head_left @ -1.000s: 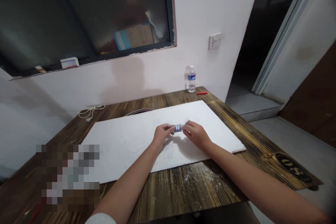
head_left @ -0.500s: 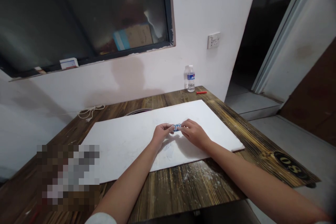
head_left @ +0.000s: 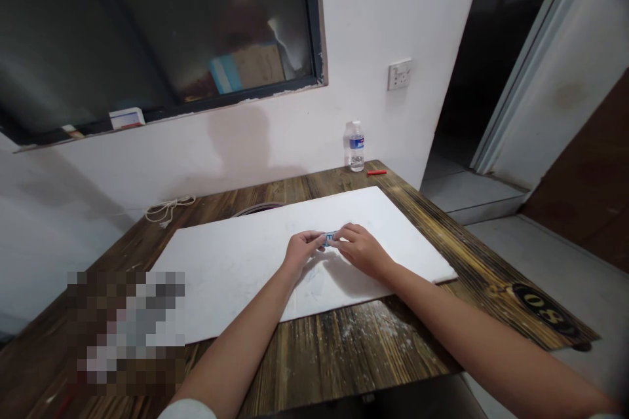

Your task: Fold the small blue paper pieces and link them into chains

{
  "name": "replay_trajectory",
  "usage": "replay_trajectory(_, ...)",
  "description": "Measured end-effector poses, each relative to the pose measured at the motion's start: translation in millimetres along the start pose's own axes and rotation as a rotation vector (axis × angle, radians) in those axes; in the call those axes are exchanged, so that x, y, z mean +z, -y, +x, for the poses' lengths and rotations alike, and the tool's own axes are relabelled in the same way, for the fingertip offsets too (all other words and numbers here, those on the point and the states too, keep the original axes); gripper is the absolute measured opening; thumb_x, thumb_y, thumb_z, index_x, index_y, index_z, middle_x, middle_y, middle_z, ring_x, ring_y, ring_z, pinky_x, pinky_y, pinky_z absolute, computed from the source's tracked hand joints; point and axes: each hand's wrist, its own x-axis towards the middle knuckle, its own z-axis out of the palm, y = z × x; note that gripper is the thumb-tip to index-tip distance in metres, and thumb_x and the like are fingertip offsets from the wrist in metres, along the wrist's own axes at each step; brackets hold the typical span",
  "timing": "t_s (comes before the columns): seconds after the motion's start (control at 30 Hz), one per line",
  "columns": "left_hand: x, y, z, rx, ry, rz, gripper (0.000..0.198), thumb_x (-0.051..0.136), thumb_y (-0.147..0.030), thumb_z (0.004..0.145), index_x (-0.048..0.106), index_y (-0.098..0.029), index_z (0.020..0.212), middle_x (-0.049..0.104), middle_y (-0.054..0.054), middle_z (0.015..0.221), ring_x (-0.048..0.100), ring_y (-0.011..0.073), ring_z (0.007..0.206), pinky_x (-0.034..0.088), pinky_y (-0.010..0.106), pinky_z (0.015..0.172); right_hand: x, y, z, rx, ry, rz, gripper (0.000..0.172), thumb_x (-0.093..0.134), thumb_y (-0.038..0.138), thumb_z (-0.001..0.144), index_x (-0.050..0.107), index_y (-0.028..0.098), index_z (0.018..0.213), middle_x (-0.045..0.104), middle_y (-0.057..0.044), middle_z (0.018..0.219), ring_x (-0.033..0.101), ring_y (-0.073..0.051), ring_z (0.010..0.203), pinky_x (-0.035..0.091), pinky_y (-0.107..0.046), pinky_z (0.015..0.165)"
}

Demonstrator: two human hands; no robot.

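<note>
Blue-white strip (head_left: 330,239) | long axis left-right | left hand (head_left: 301,252), right hand (head_left: 361,250) clamped on its ends | over white board (head_left: 221,281)

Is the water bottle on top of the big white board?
No, the plastic water bottle stands on the wooden table near the wall, beyond the far edge of the white board.

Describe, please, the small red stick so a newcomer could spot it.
At the far end of the wooden table, beyond the white board, stands a water bottle. Just right of it lies the small red stick, flat on the wood, unlike the upright bottle.
</note>
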Motion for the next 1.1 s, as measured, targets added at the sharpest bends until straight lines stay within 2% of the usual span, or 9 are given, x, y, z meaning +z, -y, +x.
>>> replay_trajectory(0.17,1.0,-4,0,0.017,-0.1,-0.057,0.042,0.084,-0.043,0.057,0.077,-0.012,0.084,0.07,0.007,0.066,0.059,0.0132,0.057,0.047,0.025,0.055,-5,-9,2,0.11,-0.02,0.078,0.025,0.051,0.016,0.093,0.07,0.025,0.108,0.069,-0.008,0.098,0.057,-0.02,0.092,0.045,-0.036,0.079)
replay_trajectory(0.3,1.6,-3,1,-0.011,-0.162,-0.069,0.047,0.083,-0.045,0.058,0.077,-0.01,0.088,0.066,0.005,0.056,0.056,0.012,0.053,0.043,0.023,0.05,-15,-39,-4,0.411,-0.052,0.093,0.027,0.055,0.021,0.091,0.069,0.023,0.114,0.07,-0.008,0.097,0.059,-0.022,0.091,0.046,-0.038,0.083)
replay_trajectory(0.4,1.6,-1,2,-0.025,-0.16,-0.073,0.049,0.083,-0.045,0.057,0.076,-0.009,0.089,0.065,0.005,0.055,0.054,0.0115,0.051,0.042,0.023,0.048,-21,-66,-14,0.678,0.127,0.0,0.026,0.063,0.029,0.086,0.072,0.02,0.109,0.072,-0.008,0.096,0.06,-0.025,0.092,0.045,-0.038,0.084)
replay_trajectory(0.5,1.4,1,4,-0.019,-0.149,-0.07,0.05,0.083,-0.045,0.057,0.076,-0.009,0.09,0.065,0.006,0.055,0.055,0.0116,0.052,0.041,0.023,0.048,-22,-81,-23,0.814,0.292,-0.011,0.03,0.068,0.037,0.081,0.075,0.018,0.103,0.072,-0.01,0.099,0.063,-0.025,0.092,0.046,-0.034,0.081)
replay_trajectory(0.57,1.4,2,4,-0.015,-0.15,-0.072,0.049,0.083,-0.045,0.057,0.076,-0.009,0.089,0.066,0.006,0.056,0.055,0.0117,0.052,0.042,0.023,0.048,-19,-80,-24,0.792,0.321,-0.049,0.036,0.067,0.04,0.082,0.072,0.016,0.109,0.07,-0.013,0.106,0.062,-0.027,0.095,0.046,-0.036,0.081)
replay_trajectory(0.7,1.7,1,3,-0.011,-0.154,-0.076,0.048,0.083,-0.043,0.057,0.076,-0.008,0.089,0.066,0.005,0.057,0.056,0.0116,0.053,0.043,0.024,0.05,-11,-58,-19,0.573,0.337,-0.079,0.05,0.069,0.038,0.081,0.061,0.019,0.127,0.06,-0.013,0.131,0.05,-0.031,0.12,0.04,-0.042,0.095)
replay_trajectory(0.73,1.8,0,3,-0.006,-0.152,-0.073,0.048,0.083,-0.044,0.057,0.076,-0.008,0.089,0.066,0.005,0.056,0.055,0.0116,0.053,0.043,0.024,0.05,-10,-52,-16,0.522,0.352,-0.067,0.044,0.069,0.034,0.083,0.063,0.02,0.124,0.06,-0.013,0.132,0.051,-0.029,0.12,0.039,-0.04,0.097)
replay_trajectory(0.9,1.8,-3,1,-0.006,-0.148,-0.063,0.049,0.084,-0.044,0.056,0.076,-0.007,0.089,0.065,0.005,0.056,0.054,0.0115,0.051,0.043,0.025,0.05,-12,-38,-8,0.341,0.424,-0.102,0.012,0.062,0.021,0.086,0.072,0.02,0.093,0.071,-0.01,0.097,0.06,-0.024,0.095,0.041,-0.033,0.081)
replay_trajectory(1.1,3.3,-4,1,-0.02,-0.153,-0.078,0.049,0.085,-0.042,0.055,0.076,-0.008,0.088,0.066,0.005,0.057,0.055,0.0121,0.053,0.045,0.025,0.05,-16,-34,-1,0.315,0.476,-0.191,0.017,0.054,0.015,0.089,0.071,0.018,0.092,0.069,-0.009,0.088,0.058,-0.022,0.086,0.036,-0.032,0.072)
